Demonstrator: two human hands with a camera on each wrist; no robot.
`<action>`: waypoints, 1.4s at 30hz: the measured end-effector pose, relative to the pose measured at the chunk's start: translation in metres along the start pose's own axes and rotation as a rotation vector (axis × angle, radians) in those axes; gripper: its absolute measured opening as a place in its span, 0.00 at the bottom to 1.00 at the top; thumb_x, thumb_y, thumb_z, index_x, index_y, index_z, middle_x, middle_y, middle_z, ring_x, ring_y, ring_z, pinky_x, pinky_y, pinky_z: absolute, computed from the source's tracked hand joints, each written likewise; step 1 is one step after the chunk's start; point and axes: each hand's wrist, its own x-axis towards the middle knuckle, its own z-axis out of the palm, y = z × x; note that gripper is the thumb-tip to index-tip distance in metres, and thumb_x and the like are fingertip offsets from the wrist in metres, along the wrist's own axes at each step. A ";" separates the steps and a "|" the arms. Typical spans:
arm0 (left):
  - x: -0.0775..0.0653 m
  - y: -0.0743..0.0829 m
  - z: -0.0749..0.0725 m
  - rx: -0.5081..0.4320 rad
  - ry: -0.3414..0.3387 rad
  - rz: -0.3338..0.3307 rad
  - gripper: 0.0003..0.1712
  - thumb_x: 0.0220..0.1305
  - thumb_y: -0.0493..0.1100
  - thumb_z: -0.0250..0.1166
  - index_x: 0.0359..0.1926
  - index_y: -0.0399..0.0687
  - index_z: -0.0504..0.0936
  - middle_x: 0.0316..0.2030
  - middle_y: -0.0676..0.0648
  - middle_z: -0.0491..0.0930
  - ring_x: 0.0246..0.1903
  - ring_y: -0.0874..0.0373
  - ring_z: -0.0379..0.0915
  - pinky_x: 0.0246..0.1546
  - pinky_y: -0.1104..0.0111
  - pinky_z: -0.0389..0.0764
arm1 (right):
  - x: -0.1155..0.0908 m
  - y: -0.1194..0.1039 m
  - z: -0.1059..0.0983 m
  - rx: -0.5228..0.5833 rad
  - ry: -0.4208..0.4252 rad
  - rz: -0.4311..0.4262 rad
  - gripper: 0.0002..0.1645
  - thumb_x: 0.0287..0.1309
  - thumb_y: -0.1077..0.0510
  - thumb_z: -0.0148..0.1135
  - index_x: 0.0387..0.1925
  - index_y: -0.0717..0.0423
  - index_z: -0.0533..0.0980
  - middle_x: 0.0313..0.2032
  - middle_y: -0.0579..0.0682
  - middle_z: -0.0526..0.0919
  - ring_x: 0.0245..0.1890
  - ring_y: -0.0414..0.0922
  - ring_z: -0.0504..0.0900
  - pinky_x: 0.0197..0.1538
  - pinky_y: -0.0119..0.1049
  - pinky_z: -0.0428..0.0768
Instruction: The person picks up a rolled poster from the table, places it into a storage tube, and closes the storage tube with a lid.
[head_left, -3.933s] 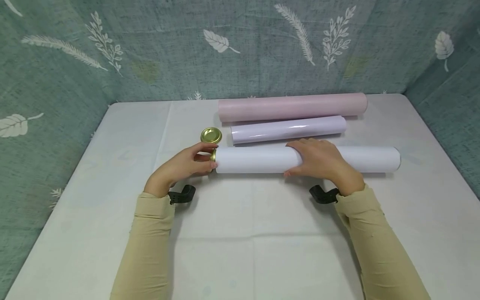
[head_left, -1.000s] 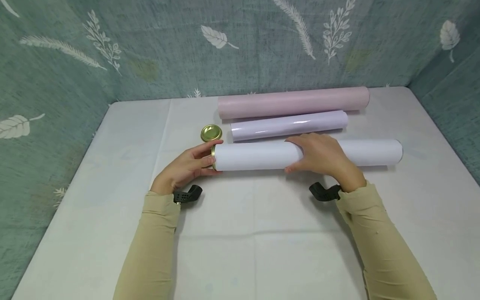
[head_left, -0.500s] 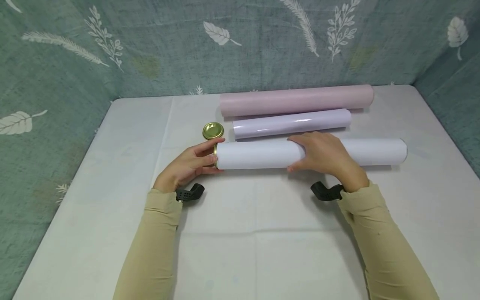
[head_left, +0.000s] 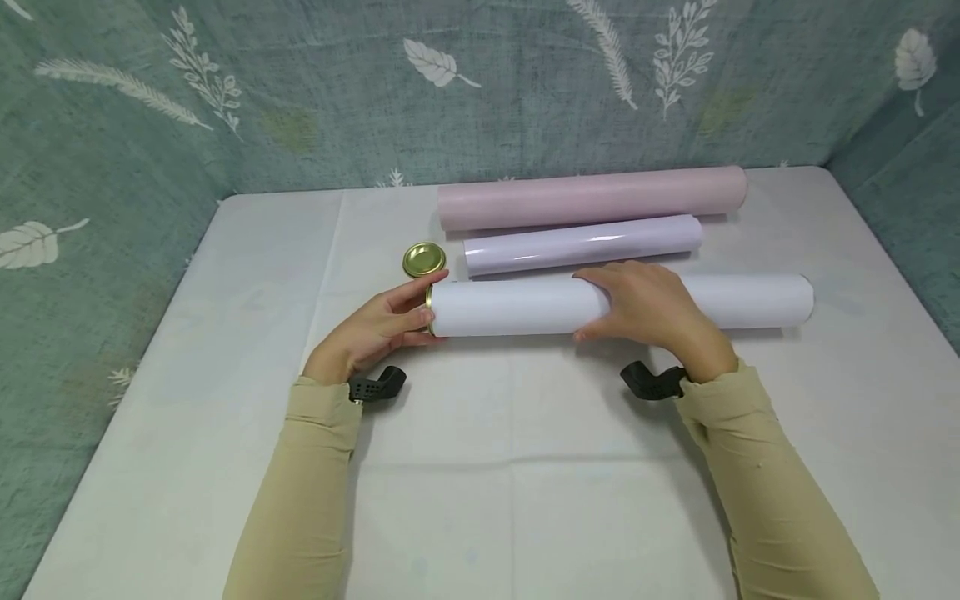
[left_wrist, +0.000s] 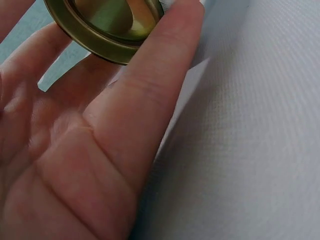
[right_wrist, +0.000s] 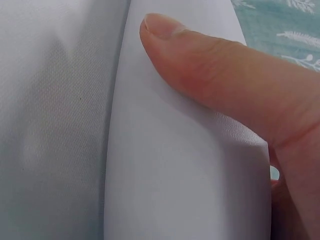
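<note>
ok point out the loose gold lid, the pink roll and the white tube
Loose gold lid (head_left: 424,259): head view, middle of its round face.
Pink roll (head_left: 592,198): head view, middle of its long side.
White tube (head_left: 510,307): head view, bare side left of its middle.

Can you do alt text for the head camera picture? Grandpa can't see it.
A person's left hand holds one end of a long white tube, and their right hand grips its middle. Behind it on a white table lie a gold lid, lilac roll and pink roll.

Left hand (left_wrist: 85,145) holding gold lid (left_wrist: 107,25), white textured cloth (left_wrist: 255,145) at right, teal backdrop (left_wrist: 62,66) behind.
</note>
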 end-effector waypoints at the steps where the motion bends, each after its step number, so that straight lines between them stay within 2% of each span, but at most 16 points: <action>1: 0.000 -0.001 0.000 0.001 0.001 -0.001 0.33 0.61 0.36 0.57 0.65 0.60 0.60 0.62 0.43 0.55 0.54 0.44 0.62 0.48 0.55 0.70 | 0.000 0.000 0.000 0.000 0.000 0.000 0.49 0.24 0.31 0.70 0.54 0.41 0.70 0.47 0.47 0.77 0.46 0.46 0.74 0.40 0.44 0.70; 8: 0.000 -0.002 -0.002 0.024 0.004 0.008 0.33 0.60 0.36 0.58 0.65 0.60 0.59 0.61 0.43 0.55 0.54 0.44 0.62 0.48 0.55 0.70 | 0.002 0.000 0.002 0.001 -0.004 0.000 0.49 0.24 0.30 0.70 0.54 0.41 0.70 0.47 0.47 0.77 0.45 0.46 0.74 0.39 0.43 0.70; 14: 0.001 -0.001 -0.002 0.046 -0.020 0.026 0.34 0.61 0.36 0.57 0.66 0.57 0.57 0.62 0.44 0.55 0.54 0.45 0.62 0.49 0.55 0.70 | 0.003 0.002 0.002 0.002 -0.012 0.007 0.49 0.24 0.30 0.69 0.55 0.41 0.70 0.48 0.47 0.76 0.47 0.46 0.73 0.41 0.44 0.70; 24: 0.002 0.000 0.001 0.047 0.005 0.009 0.34 0.59 0.35 0.59 0.65 0.60 0.60 0.62 0.45 0.55 0.53 0.46 0.63 0.48 0.56 0.71 | 0.003 0.002 0.000 0.015 -0.042 0.020 0.49 0.25 0.30 0.70 0.55 0.41 0.70 0.49 0.47 0.76 0.48 0.46 0.73 0.44 0.45 0.69; 32: 0.003 0.001 0.002 0.054 -0.008 0.014 0.35 0.59 0.36 0.60 0.65 0.58 0.59 0.61 0.44 0.56 0.53 0.46 0.64 0.47 0.55 0.71 | 0.002 0.003 -0.001 0.009 -0.048 0.026 0.49 0.25 0.30 0.69 0.55 0.41 0.69 0.49 0.47 0.75 0.47 0.46 0.73 0.42 0.44 0.69; 42: 0.004 0.001 0.000 0.007 0.005 -0.015 0.33 0.59 0.38 0.60 0.64 0.49 0.59 0.59 0.40 0.59 0.53 0.44 0.64 0.47 0.55 0.70 | 0.004 0.004 0.000 -0.017 -0.061 0.023 0.49 0.27 0.28 0.67 0.56 0.41 0.68 0.50 0.48 0.74 0.49 0.47 0.72 0.42 0.45 0.69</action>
